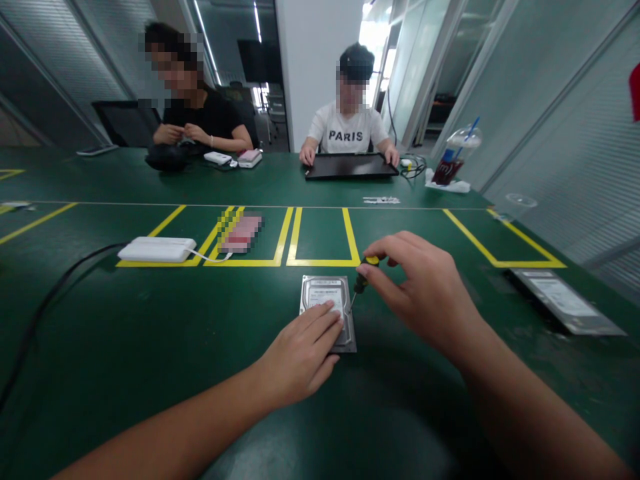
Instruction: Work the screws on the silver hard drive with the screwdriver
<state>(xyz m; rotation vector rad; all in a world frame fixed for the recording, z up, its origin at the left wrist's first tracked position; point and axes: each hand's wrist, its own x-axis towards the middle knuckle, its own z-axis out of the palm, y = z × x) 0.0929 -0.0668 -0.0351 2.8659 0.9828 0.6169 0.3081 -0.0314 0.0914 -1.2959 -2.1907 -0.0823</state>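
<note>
A silver hard drive (325, 295) lies flat on the green table (125, 333) just below a yellow-taped box. My left hand (303, 353) rests on its near half, fingers stretched flat and pressing it down. My right hand (423, 290) pinches a small screwdriver (364, 275) with a yellow and black handle. The screwdriver stands nearly upright, its tip at the drive's right edge.
A white power bank (157, 249) with a cable lies to the left, beside a pink blurred item (241, 233). A silver antistatic bag (565, 301) lies at the right. Two people sit across the table, one at a black laptop (350, 165). An iced drink cup (457, 157) stands far right.
</note>
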